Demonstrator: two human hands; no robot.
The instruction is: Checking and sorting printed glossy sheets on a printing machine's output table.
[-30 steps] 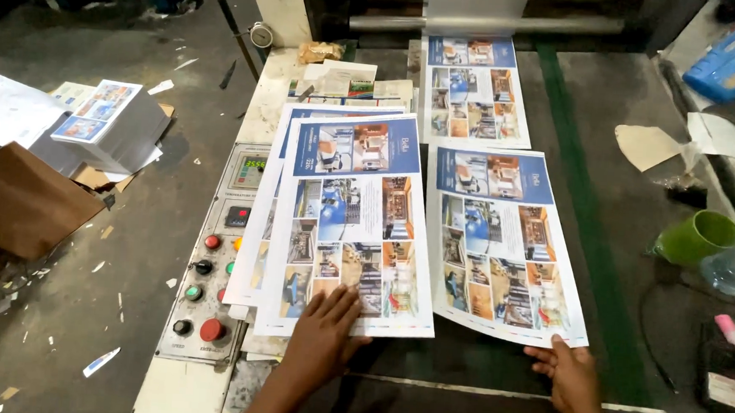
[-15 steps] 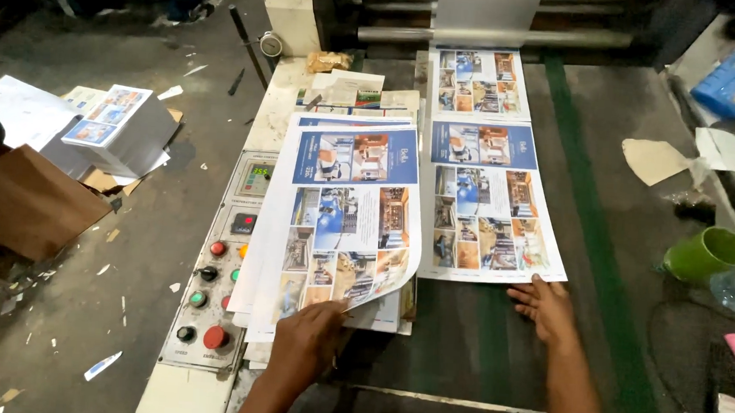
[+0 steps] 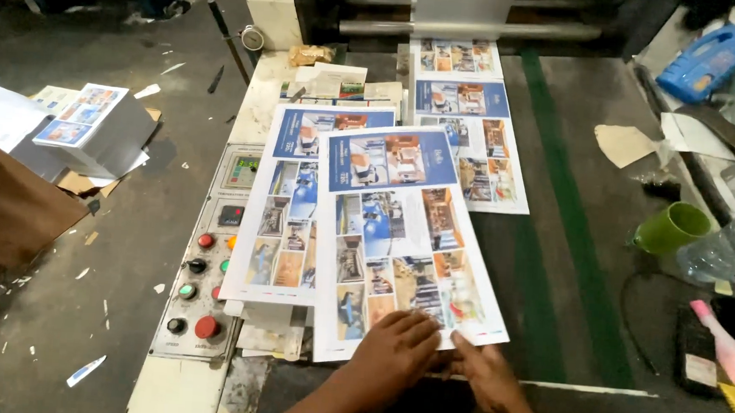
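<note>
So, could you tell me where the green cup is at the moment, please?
In the head view, the green cup lies on its side at the right of the table, beside a clear plastic bottle and right of the printed sheets.

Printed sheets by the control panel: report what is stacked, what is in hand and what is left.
Stacked: a pile of printed sheets lies by the control panel. In hand: left hand and right hand press the near edge of the top sheet, which lies askew on the pile. Left: one more sheet lies below the roller.
</note>
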